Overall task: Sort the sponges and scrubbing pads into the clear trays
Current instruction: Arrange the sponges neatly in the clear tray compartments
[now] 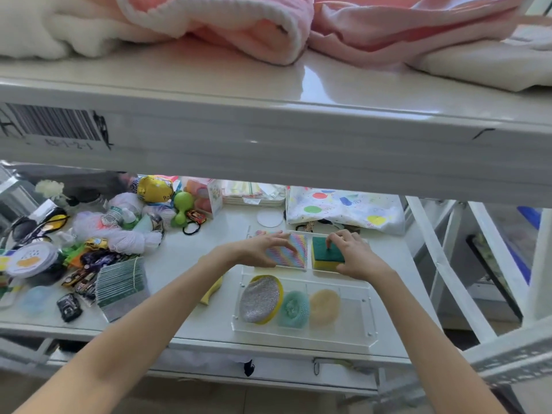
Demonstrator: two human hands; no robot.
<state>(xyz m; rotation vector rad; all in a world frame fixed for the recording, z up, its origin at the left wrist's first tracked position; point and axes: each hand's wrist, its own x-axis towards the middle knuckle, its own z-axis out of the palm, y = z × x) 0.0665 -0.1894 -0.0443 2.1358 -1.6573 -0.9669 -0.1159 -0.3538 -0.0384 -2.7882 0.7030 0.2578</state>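
— White shelving fills our view: a lower shelf (191,255) crowded at its left with toy cars, yarn and a stack of green pads (121,286), pink towels (239,28) heaped on the tier above. Where do we stand in the sort?

— Well along, we judge. Our left hand (263,249) rests its fingers, loosely curled, on the striped cloths (291,249) in the far tray's (307,268) left compartment; we cannot tell whether it pinches them or only presses. Our right hand (355,258) clasps the green-and-yellow sponge (324,255) between thumb and fingers, seating it in the right compartment

— And the near tray (367,324)?

— Three of its sections are filled: a silver mesh pad (260,300) on a yellow rim, a teal scrubber (294,307), an orange scrubber (324,304). The section at the right end looks bare

— So what does the next move ask of us?

— We reckon both hands should let go and lift clear, then one reaches for the yellow sponge (213,289) lying on the shelf just left of the near tray. The green pads farther left would likely follow, and they want a firm grasp so the stack does not fan apart
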